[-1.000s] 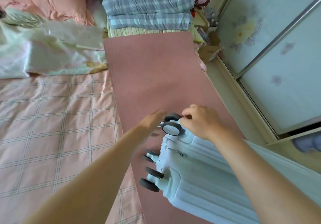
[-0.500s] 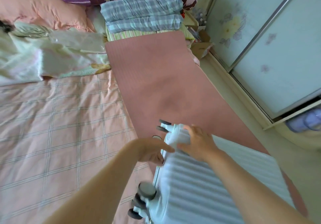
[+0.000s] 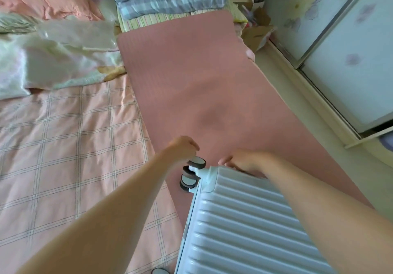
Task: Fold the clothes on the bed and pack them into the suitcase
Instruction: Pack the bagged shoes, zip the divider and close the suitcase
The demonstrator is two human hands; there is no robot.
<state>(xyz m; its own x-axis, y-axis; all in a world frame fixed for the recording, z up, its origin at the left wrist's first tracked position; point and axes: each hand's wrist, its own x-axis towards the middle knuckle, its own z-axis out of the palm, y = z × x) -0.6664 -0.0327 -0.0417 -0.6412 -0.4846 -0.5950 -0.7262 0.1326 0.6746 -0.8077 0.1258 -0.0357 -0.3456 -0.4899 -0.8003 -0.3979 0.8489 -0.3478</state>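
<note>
Your left hand [image 3: 184, 149] has risen to curl beside a wheel [image 3: 198, 162], grip unclear, while your right hand [image 3: 242, 160] clasps the suitcase [image 3: 244, 220] end on the mat [image 3: 191, 71].

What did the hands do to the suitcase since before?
The suitcase turned over, so its ribbed shell now faces up. The right hand kept holding the wheel end. The left hand now sits beside a wheel, fingers curled; a grip cannot be confirmed. The mat and sheet stayed put.
</note>
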